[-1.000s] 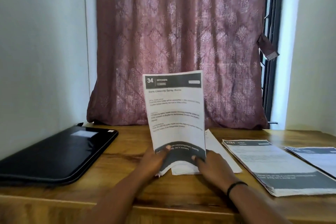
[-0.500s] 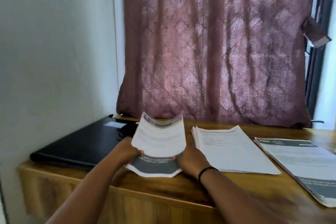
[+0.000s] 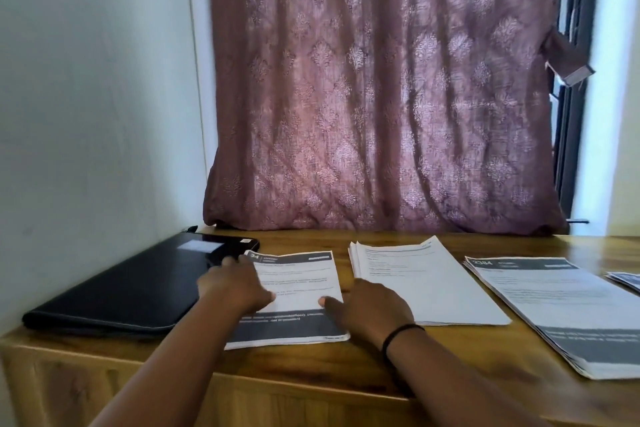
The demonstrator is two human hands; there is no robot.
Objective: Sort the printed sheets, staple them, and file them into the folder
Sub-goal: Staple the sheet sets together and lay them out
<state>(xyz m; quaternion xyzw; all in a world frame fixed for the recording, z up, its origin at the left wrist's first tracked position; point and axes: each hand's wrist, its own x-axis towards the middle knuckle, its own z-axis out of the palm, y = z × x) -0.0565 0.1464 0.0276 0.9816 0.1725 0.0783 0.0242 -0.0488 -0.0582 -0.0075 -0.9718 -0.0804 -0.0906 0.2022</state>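
Note:
A printed set headed "34" (image 3: 298,274) lies flat on the wooden table (image 3: 311,362), beside the black folder (image 3: 135,288) at the left. My left hand (image 3: 235,284) rests on the set's left edge with fingers spread. My right hand (image 3: 370,308) touches its right edge near the dark footer band, thumb on the paper. To the right lie a white stack (image 3: 422,281), a thick stack headed "2384" (image 3: 561,308), and the corner of another sheet (image 3: 625,279) at the frame's edge.
A maroon patterned curtain (image 3: 381,97) hangs behind the table and reaches its back edge. A pale wall stands on the left, and a dark window frame (image 3: 571,114) shows at the right. The table's front edge runs just below my forearms.
The "34" set, held upright a second ago, has been lowered and laid flat next to the folder. Both hands went from gripping its lower edge to resting on it. The view turned left.

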